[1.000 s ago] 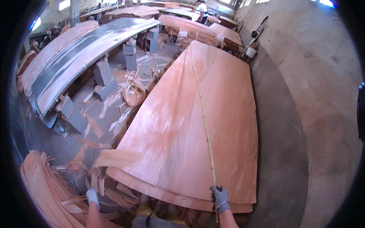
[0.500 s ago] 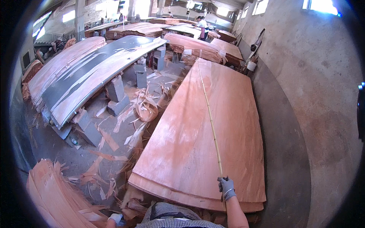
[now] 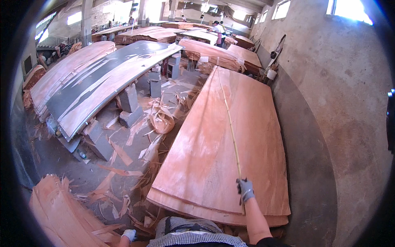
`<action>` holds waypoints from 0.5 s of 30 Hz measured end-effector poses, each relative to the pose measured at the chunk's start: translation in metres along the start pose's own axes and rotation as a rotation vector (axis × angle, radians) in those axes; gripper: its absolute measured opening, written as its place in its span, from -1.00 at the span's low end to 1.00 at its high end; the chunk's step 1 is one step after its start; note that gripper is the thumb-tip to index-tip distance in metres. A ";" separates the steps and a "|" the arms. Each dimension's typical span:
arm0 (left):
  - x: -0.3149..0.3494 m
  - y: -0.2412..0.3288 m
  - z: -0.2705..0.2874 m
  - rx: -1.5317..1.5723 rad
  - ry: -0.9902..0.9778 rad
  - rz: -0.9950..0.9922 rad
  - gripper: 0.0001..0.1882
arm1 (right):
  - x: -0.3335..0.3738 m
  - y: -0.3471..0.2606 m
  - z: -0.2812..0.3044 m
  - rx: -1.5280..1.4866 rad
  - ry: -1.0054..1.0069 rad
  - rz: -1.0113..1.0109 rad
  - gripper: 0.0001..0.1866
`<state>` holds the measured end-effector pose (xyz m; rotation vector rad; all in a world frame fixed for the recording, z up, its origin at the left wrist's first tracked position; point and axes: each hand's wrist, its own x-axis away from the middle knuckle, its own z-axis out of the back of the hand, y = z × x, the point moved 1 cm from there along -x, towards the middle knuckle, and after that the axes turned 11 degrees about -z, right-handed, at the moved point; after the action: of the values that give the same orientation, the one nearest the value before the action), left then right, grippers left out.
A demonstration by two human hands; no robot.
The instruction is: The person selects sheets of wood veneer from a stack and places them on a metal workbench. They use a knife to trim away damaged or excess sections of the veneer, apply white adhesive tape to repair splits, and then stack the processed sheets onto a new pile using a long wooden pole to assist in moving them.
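My right hand (image 3: 245, 189), in a grey glove, is closed round the near part of a long, thin bamboo stick (image 3: 231, 129). The stick stretches lengthwise over a large stack of reddish wood veneer sheets (image 3: 259, 136), its thin end reaching the far edge. A short butt of the stick shows below my wrist. My left hand (image 3: 130, 235), in a pale glove, hangs low at the bottom edge, between the stack and a pile of veneer strips (image 3: 61, 210). Its fingers are too small and turned away to read.
Left of the stack, veneer scraps (image 3: 119, 152) litter the floor. A black-and-wood panel (image 3: 107, 78) rests on grey blocks (image 3: 128, 98). A concrete wall (image 3: 329, 90) runs close along the right. Farther back stand more veneer stacks (image 3: 144, 33) and a person (image 3: 218, 31).
My right hand has moved slightly forward, with the stick still in it. My left hand has shifted a little to the right. The whole view has moved slightly.
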<state>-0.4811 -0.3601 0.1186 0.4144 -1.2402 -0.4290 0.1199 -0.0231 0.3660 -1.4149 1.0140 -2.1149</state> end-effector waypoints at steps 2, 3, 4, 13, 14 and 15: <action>0.008 -0.013 -0.004 -0.476 -0.168 -0.273 -0.67 | -0.024 -0.032 -0.006 0.003 0.013 0.053 -0.83; 0.011 -0.016 0.006 -1.023 -0.178 -0.586 -0.66 | -0.035 -0.045 -0.012 0.008 0.014 0.069 -0.83; 0.015 -0.015 0.003 -1.025 -0.087 -0.666 -0.66 | -0.045 -0.056 -0.013 0.021 0.018 0.084 -0.82; 0.096 0.047 -0.068 -0.122 0.045 -0.375 -0.65 | -0.054 0.016 0.005 0.121 0.119 0.059 -0.78; 0.103 0.033 -0.065 -0.296 0.020 -0.379 -0.65 | -0.054 0.035 0.003 0.173 0.119 0.036 -0.77; 0.103 0.022 -0.062 -0.471 -0.002 -0.381 -0.66 | -0.054 0.052 -0.004 0.218 0.113 0.021 -0.76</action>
<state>-0.3926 -0.3912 0.1966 0.2424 -1.0190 -1.0228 0.1348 -0.0200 0.2929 -1.1872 0.8049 -2.2343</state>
